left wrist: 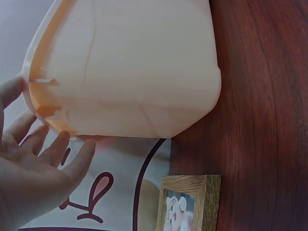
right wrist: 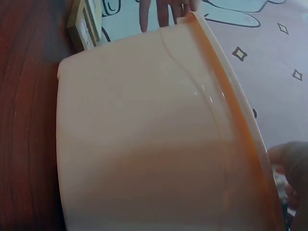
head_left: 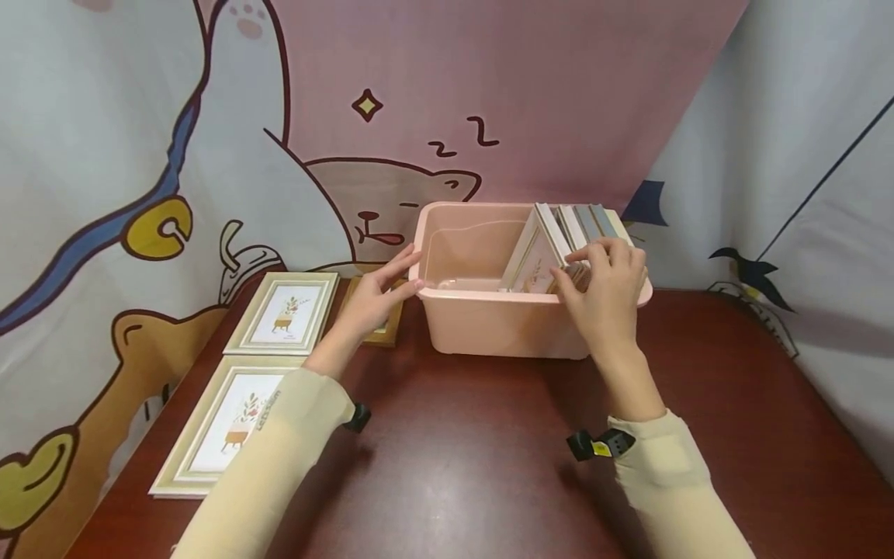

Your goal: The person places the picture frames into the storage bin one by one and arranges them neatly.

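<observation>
A pink plastic bin [head_left: 503,322] stands on the table, with several picture frames [head_left: 552,233] leaning side by side in its right part. My left hand [head_left: 377,299] touches the bin's left rim, thumb at the near side and fingers spread along the outside; the left wrist view shows this hand [left wrist: 43,163] beside the rim. My right hand [head_left: 608,287] is over the right part of the bin, its curled fingers and thumb pinching at a small brown frame [head_left: 576,275] among the others. In the right wrist view the bin wall [right wrist: 139,120] hides most of what the right hand [right wrist: 293,166] holds.
Two cream frames with plant pictures [head_left: 317,281] lie at the left of the dark red table [head_left: 454,450]. A brown wooden frame [head_left: 391,330] lies between them and the bin, partly behind the left hand. A printed cartoon cloth [head_left: 559,101] hangs behind.
</observation>
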Motion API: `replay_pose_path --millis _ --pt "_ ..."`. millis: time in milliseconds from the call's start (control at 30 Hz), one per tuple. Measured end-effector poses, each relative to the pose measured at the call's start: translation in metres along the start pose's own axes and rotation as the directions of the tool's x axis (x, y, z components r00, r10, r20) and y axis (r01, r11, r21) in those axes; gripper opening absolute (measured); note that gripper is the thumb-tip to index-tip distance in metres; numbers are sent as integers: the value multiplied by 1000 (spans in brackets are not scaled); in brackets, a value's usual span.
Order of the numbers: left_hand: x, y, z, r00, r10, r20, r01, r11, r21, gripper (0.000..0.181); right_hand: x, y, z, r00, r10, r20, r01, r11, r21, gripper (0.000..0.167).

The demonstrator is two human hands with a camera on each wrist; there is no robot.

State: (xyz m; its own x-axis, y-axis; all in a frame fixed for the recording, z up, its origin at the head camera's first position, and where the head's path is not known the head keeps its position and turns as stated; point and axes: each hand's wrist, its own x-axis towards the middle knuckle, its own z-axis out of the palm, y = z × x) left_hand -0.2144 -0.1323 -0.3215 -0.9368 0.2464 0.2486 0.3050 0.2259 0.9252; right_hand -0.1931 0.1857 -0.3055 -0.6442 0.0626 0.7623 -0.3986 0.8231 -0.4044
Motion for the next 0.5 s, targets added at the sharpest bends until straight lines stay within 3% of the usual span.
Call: replay_pose_path --millis 100,200,300,367,500 --pt "0 0 1 1000 -6 1 6 1000 2 52 -4 13 -10 999 11 -39 -8 998 55 31" --pt "-1 -1 1 1000 -5 -3 5 1000 3 52 -8 30 -22 995 68 -67 -61 992 110 40" --pt "-3 0 0 1000 -1 -5 1 999 37 51 -14 46 -33 983 182 -10 -178 972 153 52" --pt "-4 1 0 1000 7 -1 -7 995 96 51 -18 55 -39 953 290 93 -303 931 204 60" --pt "-5 10 -5 1000 1 1 -1 970 243 52 -24 67 -48 846 455 277 -521 815 253 68"
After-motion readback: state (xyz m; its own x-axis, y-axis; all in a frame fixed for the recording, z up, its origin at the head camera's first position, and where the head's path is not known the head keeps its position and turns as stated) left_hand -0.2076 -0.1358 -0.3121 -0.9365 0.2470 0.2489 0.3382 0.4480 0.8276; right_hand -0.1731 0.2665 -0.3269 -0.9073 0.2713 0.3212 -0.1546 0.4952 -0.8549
